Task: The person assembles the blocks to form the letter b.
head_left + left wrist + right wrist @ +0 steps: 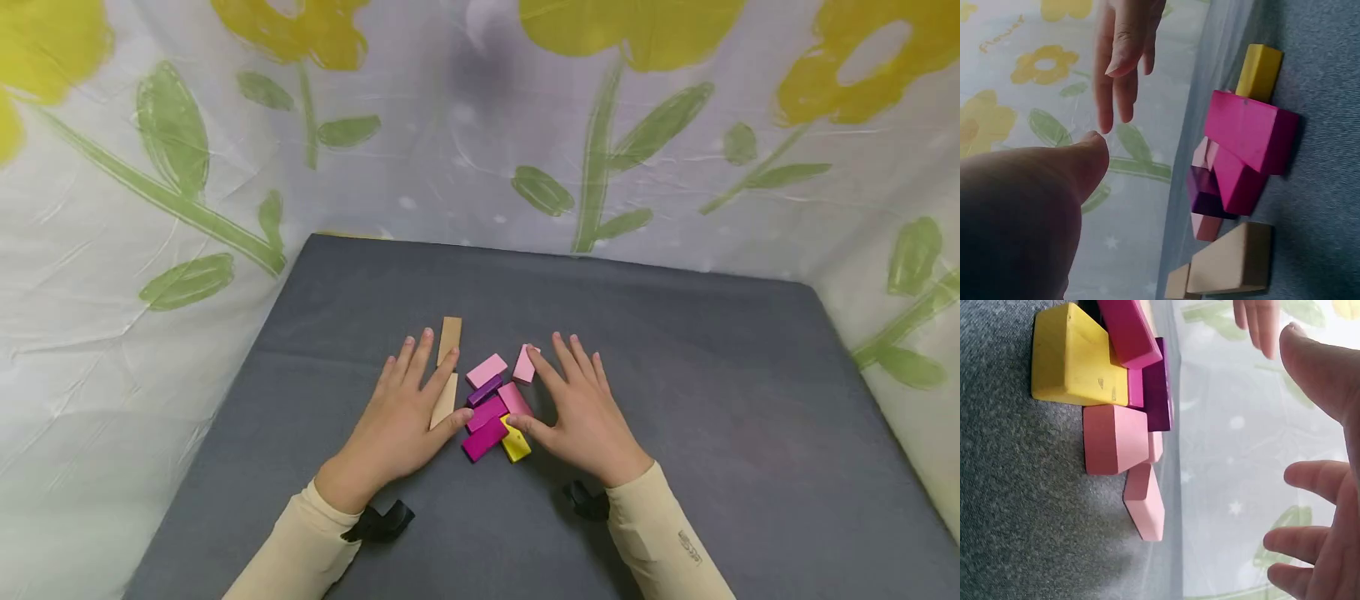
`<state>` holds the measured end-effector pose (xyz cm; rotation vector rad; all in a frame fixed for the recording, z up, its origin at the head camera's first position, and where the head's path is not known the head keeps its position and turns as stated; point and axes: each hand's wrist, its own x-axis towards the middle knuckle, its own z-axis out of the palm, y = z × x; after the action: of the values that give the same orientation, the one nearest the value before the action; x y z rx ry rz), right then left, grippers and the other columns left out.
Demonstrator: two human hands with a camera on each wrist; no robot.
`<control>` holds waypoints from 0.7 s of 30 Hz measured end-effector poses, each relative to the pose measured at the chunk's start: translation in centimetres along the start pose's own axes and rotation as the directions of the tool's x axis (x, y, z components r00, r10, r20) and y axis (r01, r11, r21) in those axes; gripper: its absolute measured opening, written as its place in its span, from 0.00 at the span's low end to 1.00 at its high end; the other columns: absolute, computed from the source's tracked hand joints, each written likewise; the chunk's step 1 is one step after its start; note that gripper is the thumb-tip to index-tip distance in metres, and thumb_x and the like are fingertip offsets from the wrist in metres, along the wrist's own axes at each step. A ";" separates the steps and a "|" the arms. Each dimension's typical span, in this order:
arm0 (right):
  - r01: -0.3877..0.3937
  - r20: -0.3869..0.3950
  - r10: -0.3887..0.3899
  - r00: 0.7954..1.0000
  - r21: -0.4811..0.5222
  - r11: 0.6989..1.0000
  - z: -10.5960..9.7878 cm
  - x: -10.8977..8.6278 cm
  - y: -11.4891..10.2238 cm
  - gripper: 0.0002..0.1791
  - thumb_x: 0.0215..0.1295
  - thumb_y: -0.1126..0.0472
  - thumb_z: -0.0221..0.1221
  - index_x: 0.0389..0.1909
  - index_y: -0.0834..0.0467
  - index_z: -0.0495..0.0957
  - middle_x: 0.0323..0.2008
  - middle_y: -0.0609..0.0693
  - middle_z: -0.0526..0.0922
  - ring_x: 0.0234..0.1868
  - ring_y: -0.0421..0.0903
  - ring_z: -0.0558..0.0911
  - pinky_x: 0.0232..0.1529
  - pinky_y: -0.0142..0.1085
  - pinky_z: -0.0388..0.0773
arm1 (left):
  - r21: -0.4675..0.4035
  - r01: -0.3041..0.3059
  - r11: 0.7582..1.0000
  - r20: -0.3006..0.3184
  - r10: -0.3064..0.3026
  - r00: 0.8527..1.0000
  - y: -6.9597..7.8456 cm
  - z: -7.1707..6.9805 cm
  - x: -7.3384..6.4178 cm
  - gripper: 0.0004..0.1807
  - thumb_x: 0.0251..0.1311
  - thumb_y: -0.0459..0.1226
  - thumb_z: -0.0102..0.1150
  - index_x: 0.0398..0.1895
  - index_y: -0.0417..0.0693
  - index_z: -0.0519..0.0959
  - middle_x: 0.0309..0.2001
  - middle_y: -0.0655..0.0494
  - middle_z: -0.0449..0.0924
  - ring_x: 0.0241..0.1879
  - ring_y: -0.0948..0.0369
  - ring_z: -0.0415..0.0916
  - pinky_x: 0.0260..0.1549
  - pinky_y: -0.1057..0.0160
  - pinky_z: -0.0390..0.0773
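Note:
My left hand (401, 421) hovers, fingers spread, over the left side of a loose cluster of small blocks. Below it lie two plain wooden blocks, one (449, 340) farther away and one (445, 402) partly covered by the hand. My right hand (581, 417) is held likewise at the right, raised off the table in the right wrist view. Between the hands lie a yellow block (1079, 359), two magenta blocks, the nearer one (1241, 128) in front, a purple block (485, 390), a pink block (1113, 439) and two light pink blocks, one (1145, 503) by the right index finger. Neither hand holds anything.
The blocks lie on a dark grey cloth-covered table (675, 350). A pale curtain (442, 167) printed with yellow flowers and green leaves hangs behind and at both sides. Black straps (382, 522) are around the wrists.

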<state>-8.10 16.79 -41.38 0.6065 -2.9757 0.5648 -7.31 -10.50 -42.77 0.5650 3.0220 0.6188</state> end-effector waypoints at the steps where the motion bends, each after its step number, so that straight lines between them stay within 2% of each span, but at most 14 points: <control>1: 0.002 -0.003 -0.002 1.000 0.000 1.000 0.0 -0.1 0.0 0.55 0.58 0.32 0.71 0.81 0.50 0.63 0.82 0.64 0.56 0.83 0.67 0.50 0.78 0.69 0.44 | 0.002 0.000 1.000 0.003 0.000 1.000 0.0 0.2 -0.1 0.47 0.71 0.65 0.54 0.86 0.58 0.53 0.86 0.45 0.36 0.84 0.39 0.36 0.79 0.34 0.45; 4: 0.016 -0.011 -0.016 1.000 0.014 1.000 0.1 -0.2 -0.1 0.54 0.57 0.33 0.73 0.80 0.51 0.66 0.80 0.65 0.60 0.82 0.67 0.53 0.77 0.70 0.47 | -0.004 0.000 1.000 0.016 0.000 1.000 -0.1 0.7 -0.3 0.47 0.71 0.65 0.54 0.86 0.57 0.53 0.86 0.45 0.36 0.84 0.39 0.36 0.78 0.34 0.45; 11: 0.042 0.007 -0.044 0.999 0.172 0.984 0.4 0.3 -0.6 0.48 0.60 0.42 0.75 0.79 0.51 0.68 0.79 0.60 0.65 0.82 0.64 0.57 0.77 0.71 0.46 | -0.005 -0.013 1.000 0.041 0.014 0.999 -0.6 1.0 -1.0 0.48 0.68 0.66 0.57 0.85 0.56 0.57 0.86 0.44 0.40 0.84 0.39 0.40 0.77 0.32 0.47; 17: 0.034 0.018 -0.038 0.999 0.192 0.981 0.5 1.1 -1.1 0.46 0.61 0.45 0.75 0.78 0.51 0.70 0.78 0.60 0.67 0.81 0.64 0.59 0.77 0.70 0.44 | -0.070 0.023 0.997 0.100 -0.016 0.995 -1.0 1.3 -1.5 0.48 0.69 0.66 0.57 0.84 0.54 0.58 0.86 0.46 0.41 0.84 0.41 0.39 0.78 0.33 0.44; 21: 0.017 0.033 -0.023 0.999 0.177 0.984 0.7 1.7 -1.4 0.43 0.62 0.46 0.74 0.76 0.53 0.71 0.77 0.60 0.68 0.80 0.64 0.61 0.78 0.69 0.45 | -0.099 0.046 0.994 0.125 -0.034 0.992 -1.3 1.5 -1.7 0.48 0.69 0.65 0.57 0.85 0.54 0.57 0.85 0.46 0.45 0.84 0.41 0.41 0.79 0.34 0.43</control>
<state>-9.12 14.74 -41.32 0.6645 -2.9690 0.8322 -6.07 -11.63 -44.73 0.5167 2.8611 0.7029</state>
